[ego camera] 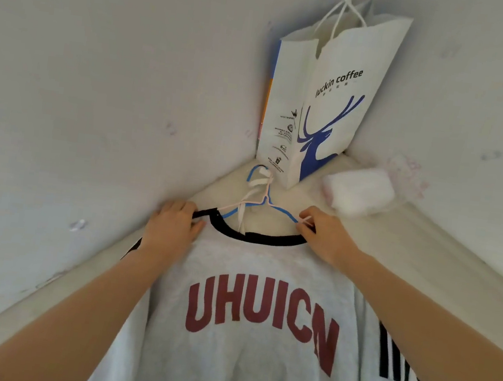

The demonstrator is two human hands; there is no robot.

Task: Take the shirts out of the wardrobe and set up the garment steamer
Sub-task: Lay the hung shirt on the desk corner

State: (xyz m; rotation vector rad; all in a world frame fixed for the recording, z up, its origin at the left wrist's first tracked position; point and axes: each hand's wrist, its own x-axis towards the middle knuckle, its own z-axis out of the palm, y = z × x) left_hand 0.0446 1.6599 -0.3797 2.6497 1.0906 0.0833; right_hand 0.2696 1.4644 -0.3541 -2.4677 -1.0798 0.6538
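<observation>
My left hand [173, 225] and right hand [323, 230] pinch the black collar of the grey shirt [251, 333], hanging on hangers [261, 204] in the wall corner. Above hangs a white paper bag [327, 104]; I can't see inside.

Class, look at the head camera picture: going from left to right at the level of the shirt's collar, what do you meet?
Left hand → blue hanger → right hand → folded white cloth.
</observation>
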